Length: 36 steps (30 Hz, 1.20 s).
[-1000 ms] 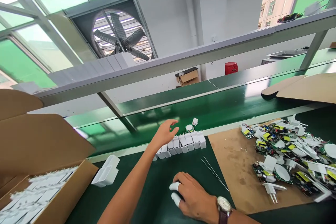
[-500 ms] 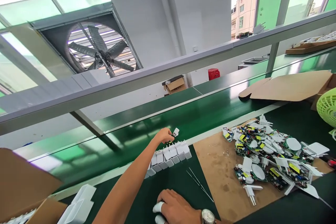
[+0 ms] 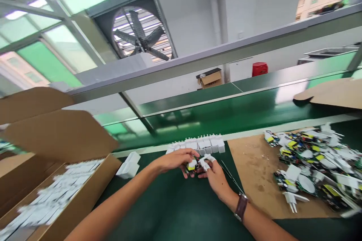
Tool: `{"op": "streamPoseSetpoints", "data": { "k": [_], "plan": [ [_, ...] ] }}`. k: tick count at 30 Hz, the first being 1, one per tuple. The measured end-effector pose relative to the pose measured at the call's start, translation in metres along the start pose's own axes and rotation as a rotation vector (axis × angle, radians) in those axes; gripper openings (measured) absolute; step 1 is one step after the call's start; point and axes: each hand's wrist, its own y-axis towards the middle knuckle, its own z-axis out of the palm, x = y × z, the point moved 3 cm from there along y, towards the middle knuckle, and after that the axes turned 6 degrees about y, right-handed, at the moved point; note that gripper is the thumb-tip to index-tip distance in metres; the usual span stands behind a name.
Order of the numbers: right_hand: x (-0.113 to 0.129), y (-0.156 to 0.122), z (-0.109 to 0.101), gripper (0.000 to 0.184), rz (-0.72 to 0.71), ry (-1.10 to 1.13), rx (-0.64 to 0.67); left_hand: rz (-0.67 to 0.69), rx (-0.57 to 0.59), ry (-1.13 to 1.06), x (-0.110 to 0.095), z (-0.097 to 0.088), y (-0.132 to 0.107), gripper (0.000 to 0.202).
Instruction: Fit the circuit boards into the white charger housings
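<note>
Both hands meet over the green mat, just in front of a row of white plastic housings. My left hand is closed around one end of a small circuit board with a yellow block on it. At its other end, my right hand, wearing white finger covers, grips the board by a white plastic part. The fingers partly hide the board. Thin white sticks or wires lie beside the right wrist.
On the right, a brown sheet carries a heap of circuit boards with white parts. A cardboard box of white pieces stands left, with more white housings beside it. A green conveyor-like strip runs behind.
My left hand has drawn back from behind the housings with the circuit board. My right hand has risen from the mat to grip it too. The view has swung left.
</note>
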Motion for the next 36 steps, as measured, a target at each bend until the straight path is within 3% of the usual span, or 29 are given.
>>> {"op": "streamPoseSetpoints", "data": {
  "k": [2, 4, 7, 12, 15, 18, 22, 27, 30, 36],
  "plan": [
    [-0.005, 0.002, -0.001, 0.037, 0.012, 0.009, 0.074, -0.044, -0.017, 0.062, 0.039, 0.013, -0.009, 0.035],
    [-0.010, 0.002, -0.002, 0.039, -0.064, -0.068, 0.125, 0.024, -0.201, 0.270, 0.067, 0.015, -0.018, 0.033],
    [-0.018, 0.001, -0.005, 0.043, -0.174, -0.229, 0.153, 0.078, -0.511, 0.432, 0.090, 0.000, -0.046, 0.028],
    [-0.004, -0.012, -0.007, 0.042, -0.369, -0.651, 0.161, 0.023, -0.871, 0.577, 0.109, -0.062, -0.122, 0.031],
    [0.014, -0.023, 0.004, 0.042, -0.561, -0.781, 0.272, -0.073, -1.036, 0.640, 0.132, -0.108, -0.164, 0.031],
    [0.022, -0.031, 0.019, 0.056, -0.704, -0.901, 0.408, -0.144, -1.121, 0.680, 0.160, -0.136, -0.188, 0.034],
    [0.014, -0.032, 0.031, 0.063, -0.827, -1.033, 0.560, -0.131, -1.152, 0.733, 0.183, -0.143, -0.189, 0.040],
    [0.013, -0.027, 0.024, 0.048, -0.830, -1.069, 0.525, -0.010, -1.090, 0.773, 0.177, -0.132, -0.163, 0.019],
    [0.024, -0.026, 0.017, 0.046, -0.767, -1.107, 0.486, 0.105, -0.954, 0.764, 0.160, -0.106, -0.140, 0.014],
    [0.044, -0.025, 0.016, 0.067, -0.589, -1.120, 0.535, 0.317, -0.534, 0.692, 0.124, -0.026, -0.099, 0.017]
  ]
}}
